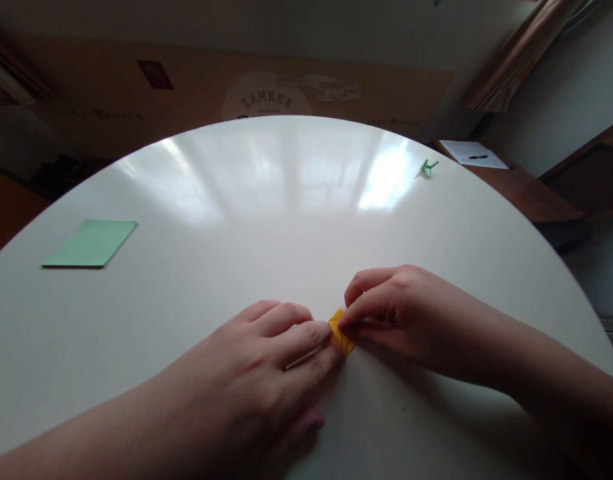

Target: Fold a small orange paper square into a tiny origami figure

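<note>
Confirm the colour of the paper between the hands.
The folded paper is yellow-orange, showing best in the head view.

We see fingers of the left hand (266, 360) and right hand (411, 313) partly covering yellow paper (340, 328); both forearms run out of frame.

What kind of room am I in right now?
Probably a small indoor workspace or craft room: there's a round-edged white table, a stack of green paper on it, and a brown side table holding a sheet and pen.
</note>
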### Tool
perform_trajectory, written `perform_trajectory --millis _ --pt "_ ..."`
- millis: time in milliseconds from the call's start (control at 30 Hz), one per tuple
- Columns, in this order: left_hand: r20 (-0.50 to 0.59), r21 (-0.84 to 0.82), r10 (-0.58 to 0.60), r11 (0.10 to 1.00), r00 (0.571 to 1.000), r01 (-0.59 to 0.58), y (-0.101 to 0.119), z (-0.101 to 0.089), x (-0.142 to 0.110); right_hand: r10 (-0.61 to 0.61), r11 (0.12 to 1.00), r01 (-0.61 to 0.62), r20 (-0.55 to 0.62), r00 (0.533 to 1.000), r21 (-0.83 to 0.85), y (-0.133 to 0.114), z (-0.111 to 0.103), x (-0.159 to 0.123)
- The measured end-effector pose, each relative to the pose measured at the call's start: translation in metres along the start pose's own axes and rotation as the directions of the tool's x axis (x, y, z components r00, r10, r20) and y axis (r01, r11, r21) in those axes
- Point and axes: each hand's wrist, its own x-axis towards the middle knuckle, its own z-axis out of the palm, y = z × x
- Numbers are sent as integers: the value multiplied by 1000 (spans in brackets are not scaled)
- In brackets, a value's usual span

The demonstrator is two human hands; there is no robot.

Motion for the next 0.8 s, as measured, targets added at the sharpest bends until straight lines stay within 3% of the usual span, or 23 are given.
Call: perform_trajectory --millis 600,800 --pt "43 2 -11 1000 999 11 -2 -2 -1 46 998 -46 -3 999 -46 4 -8 -2" --pt "64 -17 43 999 997 -42 -7 -4 2 -42 996 44 19 999 -77 9 -9 0"
